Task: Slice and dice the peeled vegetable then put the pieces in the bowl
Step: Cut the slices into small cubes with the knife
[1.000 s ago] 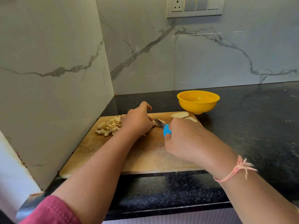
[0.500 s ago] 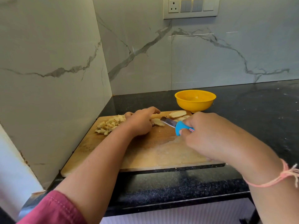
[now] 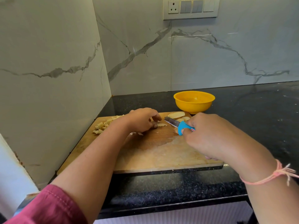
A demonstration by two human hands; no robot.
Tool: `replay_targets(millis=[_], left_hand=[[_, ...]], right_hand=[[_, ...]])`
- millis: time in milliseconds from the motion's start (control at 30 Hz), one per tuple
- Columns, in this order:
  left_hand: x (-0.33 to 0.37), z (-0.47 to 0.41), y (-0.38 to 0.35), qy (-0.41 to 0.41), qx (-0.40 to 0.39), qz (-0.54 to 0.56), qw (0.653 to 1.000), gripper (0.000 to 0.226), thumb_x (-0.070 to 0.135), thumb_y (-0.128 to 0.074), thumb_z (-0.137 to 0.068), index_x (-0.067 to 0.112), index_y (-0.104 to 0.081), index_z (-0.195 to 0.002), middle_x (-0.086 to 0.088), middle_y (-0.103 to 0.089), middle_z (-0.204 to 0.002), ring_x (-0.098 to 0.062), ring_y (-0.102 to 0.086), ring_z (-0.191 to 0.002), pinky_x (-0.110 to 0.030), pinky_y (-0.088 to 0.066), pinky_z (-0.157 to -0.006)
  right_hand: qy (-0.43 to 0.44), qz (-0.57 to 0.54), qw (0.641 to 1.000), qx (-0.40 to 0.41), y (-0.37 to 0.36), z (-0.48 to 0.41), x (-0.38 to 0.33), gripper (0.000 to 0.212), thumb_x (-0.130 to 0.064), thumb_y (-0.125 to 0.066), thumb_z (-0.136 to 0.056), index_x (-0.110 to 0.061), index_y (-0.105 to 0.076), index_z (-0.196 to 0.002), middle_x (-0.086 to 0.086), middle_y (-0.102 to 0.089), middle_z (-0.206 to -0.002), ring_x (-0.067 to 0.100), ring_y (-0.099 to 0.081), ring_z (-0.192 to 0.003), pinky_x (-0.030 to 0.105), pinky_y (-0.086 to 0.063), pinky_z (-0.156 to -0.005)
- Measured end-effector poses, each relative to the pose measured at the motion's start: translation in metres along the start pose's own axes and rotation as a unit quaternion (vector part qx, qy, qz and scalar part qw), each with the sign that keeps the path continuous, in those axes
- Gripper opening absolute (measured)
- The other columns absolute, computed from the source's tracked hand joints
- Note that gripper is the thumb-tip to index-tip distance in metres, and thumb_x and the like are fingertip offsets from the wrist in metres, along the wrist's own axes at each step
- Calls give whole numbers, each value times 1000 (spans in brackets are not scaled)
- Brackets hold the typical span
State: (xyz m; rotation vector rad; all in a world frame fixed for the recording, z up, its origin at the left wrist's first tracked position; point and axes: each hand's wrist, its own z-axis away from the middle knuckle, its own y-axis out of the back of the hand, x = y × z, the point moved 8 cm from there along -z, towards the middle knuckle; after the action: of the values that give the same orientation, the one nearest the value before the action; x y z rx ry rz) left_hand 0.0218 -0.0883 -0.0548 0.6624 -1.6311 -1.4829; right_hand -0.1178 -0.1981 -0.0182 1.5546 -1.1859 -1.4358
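A wooden cutting board (image 3: 161, 156) lies on the black counter. My left hand (image 3: 142, 120) rests on the board, its fingertips holding down a pale vegetable slice (image 3: 161, 124). My right hand (image 3: 208, 136) grips a blue-handled knife (image 3: 178, 125), whose blade points left toward that slice. A pile of diced pieces (image 3: 103, 126) sits at the board's far left. Uncut slices (image 3: 177, 115) lie at the board's far right edge. The yellow bowl (image 3: 194, 101) stands just behind the board and looks empty.
Marble walls close in the corner at the left and back. A switch panel (image 3: 191, 7) hangs on the back wall. The black counter (image 3: 258, 113) stretches to the right of the board. The counter's front edge runs just below the board.
My right hand has drawn the knife to the right, away from the left hand. My left hand has spread its fingers onto a single slice. The camera has shifted slightly.
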Motion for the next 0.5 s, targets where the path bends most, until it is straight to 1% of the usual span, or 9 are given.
replay_targets(millis=[67, 100, 167, 267, 367, 433, 500], left_hand=[[-1, 3, 1, 5, 8, 41, 999, 33, 19, -57, -95, 22, -54, -128, 1, -57, -124, -12, -52, -103, -27, -47, -92], [-1, 3, 2, 13, 13, 54, 998, 35, 21, -59, -93, 21, -54, -128, 0, -58, -122, -12, -53, -99, -24, -47, -88], [-3, 5, 5, 37, 33, 72, 996, 40, 26, -64, -90, 19, -53, -128, -1, -60, -122, -14, -55, -99, -24, -49, -87], [-7, 9, 11, 68, 59, 95, 991, 47, 22, -69, -86, 16, -54, -130, -2, -60, -126, -19, -58, -109, -26, -47, -92], [-8, 14, 12, 73, 54, 131, 987, 46, 13, -70, -84, 15, -57, -129, -3, -63, -125, -17, -60, -110, -25, -47, -94], [-8, 16, 11, 79, 54, 148, 984, 45, 11, -70, -84, 14, -59, -127, -3, -64, -123, -16, -61, -109, -24, -47, -93], [-8, 16, 10, 82, 52, 148, 984, 43, 11, -69, -84, 13, -60, -126, -3, -64, -123, -14, -61, -107, -21, -46, -90]], right_hand=[[2, 4, 1000, -4, -1, -1, 2, 32, -28, -43, -96, -19, -52, -126, -5, -45, -63, 4, -41, -49, 12, -31, -39], [3, 7, 1000, -5, -2, -2, 2, 32, -28, -43, -96, -19, -52, -125, -5, -45, -63, 5, -41, -49, 14, -32, -40], [9, 16, 1000, -4, -4, -4, 2, 32, -29, -42, -96, -18, -53, -124, -5, -46, -65, 5, -42, -52, 16, -33, -43], [16, 39, 999, 3, -10, -5, 1, 31, -30, -42, -96, -17, -55, -120, -6, -44, -70, 8, -45, -60, 18, -33, -47], [21, 44, 999, 16, -17, -6, -1, 25, -30, -43, -95, -18, -56, -113, -6, -41, -70, 13, -46, -66, 21, -31, -48], [26, 38, 999, 16, -23, -7, -5, 17, -30, -43, -95, -20, -54, -104, -6, -41, -69, 11, -44, -64, 22, -30, -48], [33, 36, 999, 20, -26, -9, -9, 15, -30, -44, -96, -20, -53, -101, -7, -41, -69, 11, -45, -65, 22, -30, -49]])
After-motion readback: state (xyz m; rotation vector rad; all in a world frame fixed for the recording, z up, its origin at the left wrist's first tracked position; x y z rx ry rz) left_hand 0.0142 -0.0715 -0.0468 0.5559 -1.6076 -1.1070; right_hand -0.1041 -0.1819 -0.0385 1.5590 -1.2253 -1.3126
